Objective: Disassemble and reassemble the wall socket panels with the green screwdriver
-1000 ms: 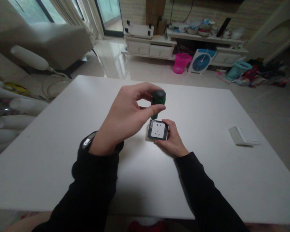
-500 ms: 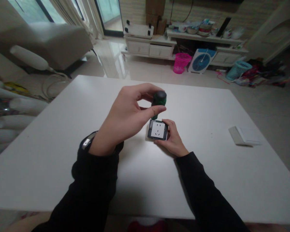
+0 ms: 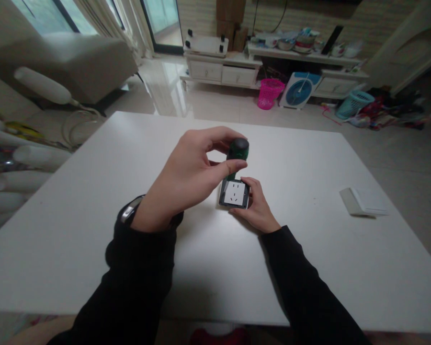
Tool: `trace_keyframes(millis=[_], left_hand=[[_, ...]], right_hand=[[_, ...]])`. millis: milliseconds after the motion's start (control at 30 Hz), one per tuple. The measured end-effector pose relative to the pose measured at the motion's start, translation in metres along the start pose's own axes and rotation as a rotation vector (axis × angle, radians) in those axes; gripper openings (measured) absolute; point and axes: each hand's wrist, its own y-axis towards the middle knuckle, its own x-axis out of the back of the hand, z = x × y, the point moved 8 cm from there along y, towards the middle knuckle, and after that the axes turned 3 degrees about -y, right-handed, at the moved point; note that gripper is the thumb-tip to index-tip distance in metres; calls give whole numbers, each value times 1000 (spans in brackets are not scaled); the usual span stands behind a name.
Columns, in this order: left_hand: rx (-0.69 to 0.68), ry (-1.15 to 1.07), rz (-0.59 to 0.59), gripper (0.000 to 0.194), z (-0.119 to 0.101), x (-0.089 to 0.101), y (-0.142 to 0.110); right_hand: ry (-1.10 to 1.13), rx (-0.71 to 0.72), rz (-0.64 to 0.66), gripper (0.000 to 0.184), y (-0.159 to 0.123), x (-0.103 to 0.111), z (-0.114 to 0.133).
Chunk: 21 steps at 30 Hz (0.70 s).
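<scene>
White, the broad tabletop (image 3: pixel 93 182) lies beneath the left hand (image 3: pixel 188 172) and right hand (image 3: pixel 259 208). The right hand's fingers hold a square socket (image 3: pixel 234 193) near the tabletop's middle; the left hand's fingers grip a green-and-black handle (image 3: pixel 238 148) at the socket's far edge.

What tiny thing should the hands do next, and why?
Maybe the left hand should twist the green handle slightly: it holds the handle roughly upright by the left side of the socket, and the right hand grips that socket.
</scene>
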Motion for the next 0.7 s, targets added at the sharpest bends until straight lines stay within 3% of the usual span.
trace_keyframes(millis=[700], left_hand=[[21,16,75,29,6,-7,-1]], right_hand=[[12,-14,10,89,-1,0,0]])
